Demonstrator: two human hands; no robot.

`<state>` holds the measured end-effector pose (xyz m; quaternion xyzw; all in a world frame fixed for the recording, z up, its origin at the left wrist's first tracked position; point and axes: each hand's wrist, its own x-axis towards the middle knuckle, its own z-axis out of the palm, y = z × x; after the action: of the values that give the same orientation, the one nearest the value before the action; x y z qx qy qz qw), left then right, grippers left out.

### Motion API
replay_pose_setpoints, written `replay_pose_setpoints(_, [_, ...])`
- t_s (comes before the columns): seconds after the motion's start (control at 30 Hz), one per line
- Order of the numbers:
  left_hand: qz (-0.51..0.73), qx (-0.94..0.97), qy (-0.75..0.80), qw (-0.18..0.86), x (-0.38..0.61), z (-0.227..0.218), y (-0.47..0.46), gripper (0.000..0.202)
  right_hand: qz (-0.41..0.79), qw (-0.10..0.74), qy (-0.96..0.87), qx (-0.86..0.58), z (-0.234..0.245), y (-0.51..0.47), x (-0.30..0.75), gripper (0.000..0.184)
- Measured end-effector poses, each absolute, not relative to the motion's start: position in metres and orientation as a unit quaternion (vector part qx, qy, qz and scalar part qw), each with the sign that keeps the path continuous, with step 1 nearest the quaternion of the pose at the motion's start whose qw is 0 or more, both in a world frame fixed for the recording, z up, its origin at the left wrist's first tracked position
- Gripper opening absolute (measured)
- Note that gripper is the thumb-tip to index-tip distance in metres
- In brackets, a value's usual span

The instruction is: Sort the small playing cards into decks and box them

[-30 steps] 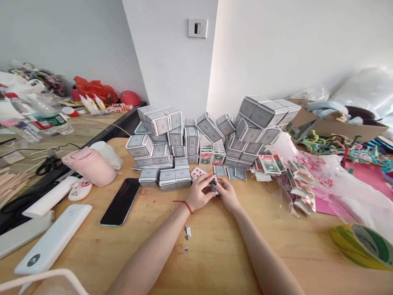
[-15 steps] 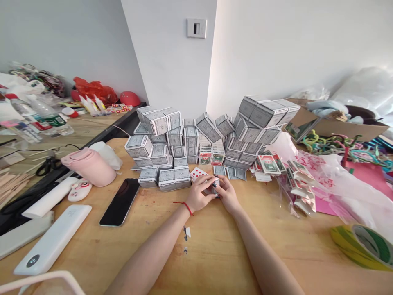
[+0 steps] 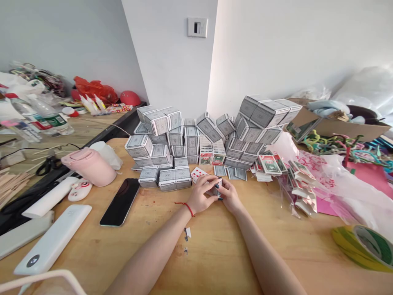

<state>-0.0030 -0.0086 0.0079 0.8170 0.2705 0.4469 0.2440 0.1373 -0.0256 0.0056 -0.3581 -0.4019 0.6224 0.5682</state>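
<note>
Wooden tabletop (image 3: 215, 254), near middle mostly bare, likely so the forearms can rest there. Grey-patterned card blocks stacked along the back: left stack (image 3: 161, 155), taller right stack (image 3: 258, 123), probably set back to free working room. Tape roll (image 3: 365, 248) at the near right, phone (image 3: 119, 203) at the left, both well apart from the hands. Left hand (image 3: 202, 192) and right hand (image 3: 229, 194) meet at centre, just in front of the stacks. Small grey card piece (image 3: 220, 191) between them, partly hidden; both grips on it, fingers curled, gap only about the piece's width. Held from two sides, seemingly to keep it square. Red-pip card (image 3: 198, 173) just behind left hand. Paper scraps (image 3: 188, 232) nearer the wearer, smallest.
</note>
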Motion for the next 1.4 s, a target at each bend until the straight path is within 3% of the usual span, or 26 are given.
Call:
replay_pose_setpoints(0.2, [0.436, 0.79, 0.319, 0.29, -0.004, 0.015, -0.012, 0.058, 0.512, 0.626, -0.405, -0.426, -0.003, -0.022, 0.134, 0.051])
replay_pose_setpoints(0.47, [0.411, 0.613, 0.371, 0.564, -0.001, 0.007, -0.005, 0.052, 0.334, 0.609, -0.512, -0.506, -0.008, -0.024, 0.134, 0.063])
replay_pose_setpoints(0.63, [0.423, 0.583, 0.369, 0.588, -0.003, 0.009, -0.001, 0.044, 0.293, 0.58, -0.575, -0.498, -0.007, -0.028, 0.13, 0.063])
replay_pose_setpoints(0.9, [0.347, 0.457, 0.295, 0.764, -0.008, 0.014, 0.004, 0.045, 0.29, 0.558, -0.604, -0.49, -0.004, -0.028, 0.133, 0.062])
replay_pose_setpoints(1.07, [0.374, 0.435, 0.269, 0.773, -0.009, 0.011, 0.007, 0.047, 0.317, 0.578, -0.563, -0.499, -0.013, -0.021, 0.132, 0.071])
replay_pose_setpoints(1.4, [0.474, 0.514, 0.28, 0.658, -0.005, 0.01, 0.008, 0.048, 0.426, 0.608, -0.461, -0.487, -0.016, -0.013, 0.136, 0.074])
